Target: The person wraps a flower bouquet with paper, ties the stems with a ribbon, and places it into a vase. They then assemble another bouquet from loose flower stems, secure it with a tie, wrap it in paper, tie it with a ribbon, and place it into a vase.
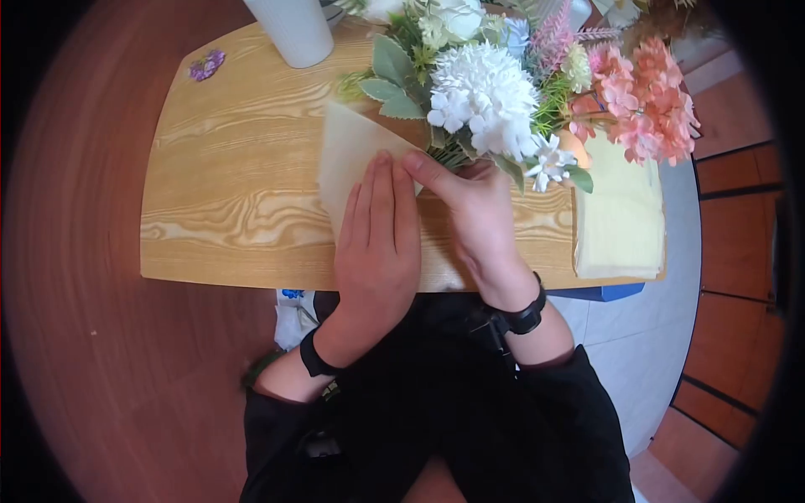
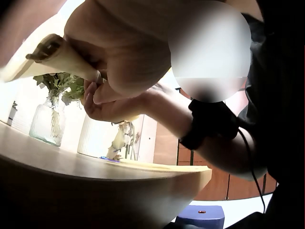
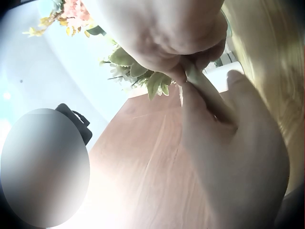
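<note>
A sheet of cream wrapping paper (image 1: 340, 159) is rolled into a cone between both hands, above the table's front part. My left hand (image 1: 377, 226) lies along it with fingers extended in the head view, while its thumb closes from the other side in the right wrist view. My right hand (image 1: 482, 222) pinches the paper's right edge, thumb on top and fingers curled beneath. In the left wrist view one end of the paper roll (image 2: 71, 59) gapes, dark inside. White flowers (image 1: 486, 92) and green leaves (image 1: 394, 75) spread just beyond the right hand.
Coral flowers (image 1: 646, 109) lean over a stack of cream paper sheets (image 1: 620, 226) at the table's right. A white container (image 1: 293, 33) stands at the back, a small purple flower (image 1: 206, 64) lies far left. Behind the hands is a glass vase (image 2: 47, 124) of greenery.
</note>
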`<state>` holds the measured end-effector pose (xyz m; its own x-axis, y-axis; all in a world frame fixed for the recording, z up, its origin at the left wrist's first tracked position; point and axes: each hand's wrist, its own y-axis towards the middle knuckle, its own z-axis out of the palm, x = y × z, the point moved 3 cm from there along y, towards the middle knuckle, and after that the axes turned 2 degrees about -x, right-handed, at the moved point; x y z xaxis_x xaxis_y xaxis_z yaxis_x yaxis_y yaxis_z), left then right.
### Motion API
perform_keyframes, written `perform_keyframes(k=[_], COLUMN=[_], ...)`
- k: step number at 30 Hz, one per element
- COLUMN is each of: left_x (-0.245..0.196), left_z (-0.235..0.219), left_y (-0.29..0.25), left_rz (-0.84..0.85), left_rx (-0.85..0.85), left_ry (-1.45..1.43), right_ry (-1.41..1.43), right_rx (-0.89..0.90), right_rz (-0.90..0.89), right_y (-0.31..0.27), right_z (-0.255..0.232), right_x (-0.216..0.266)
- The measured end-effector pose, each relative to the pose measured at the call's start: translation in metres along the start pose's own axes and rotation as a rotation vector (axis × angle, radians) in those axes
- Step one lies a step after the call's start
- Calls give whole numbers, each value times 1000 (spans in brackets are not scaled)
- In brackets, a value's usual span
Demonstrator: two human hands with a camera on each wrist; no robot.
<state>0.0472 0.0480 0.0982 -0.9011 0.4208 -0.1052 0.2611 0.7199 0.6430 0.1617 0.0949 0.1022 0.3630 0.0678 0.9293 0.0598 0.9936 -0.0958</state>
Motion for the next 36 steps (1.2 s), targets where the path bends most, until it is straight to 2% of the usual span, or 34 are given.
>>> perform_keyframes(k=[3, 5, 9, 10, 12, 14, 15, 17, 21, 23, 25, 27, 28, 30, 36], left_x=[14, 20, 27, 27, 26, 25, 26, 29, 30, 30, 31, 32, 33, 36, 36], left_z=[9, 12, 17, 15, 13, 12, 11, 9, 10, 12, 14, 15, 16, 21, 16], left_y=[5, 6, 3, 3, 4, 4, 4, 7, 6, 5, 5, 5, 4, 1, 6], left_rz=[14, -8, -18, -25, -78, -119, -152, -159, -179, -181, -186, -121, -121, -234, -266], left_rx=[-75, -72, -44, -39, 109, 85, 60, 47, 73, 92, 105, 97, 98, 184, 300], left_ry=[45, 38, 40, 42, 17, -20, -56, -75, -99, -102, -100, -113, -112, -263, -446], right_ry=[79, 43, 8, -17, -42, -203, -202, -13, 5, -86, -60, -33, -65, -100, -43], right_rx=[-24, 5, 59, 62, 64, 104, 103, 71, 68, 59, 57, 56, 86, 111, 147], right_rz=[27, -48, 54, -8, -66, -108, -104, 27, -45, -64, -65, -65, -1, 61, -41], right_y=[0, 4, 5, 6, 9, 12, 11, 9, 8, 10, 10, 12, 13, 13, 15], right_z=[9, 9, 10, 10, 8, 5, 4, 4, 5, -2, -2, -5, -8, -13, -16], right_x=[-7, -19, -25, -26, -27, -27, -25, -19, -15, -15, -14, -13, -13, -14, -16])
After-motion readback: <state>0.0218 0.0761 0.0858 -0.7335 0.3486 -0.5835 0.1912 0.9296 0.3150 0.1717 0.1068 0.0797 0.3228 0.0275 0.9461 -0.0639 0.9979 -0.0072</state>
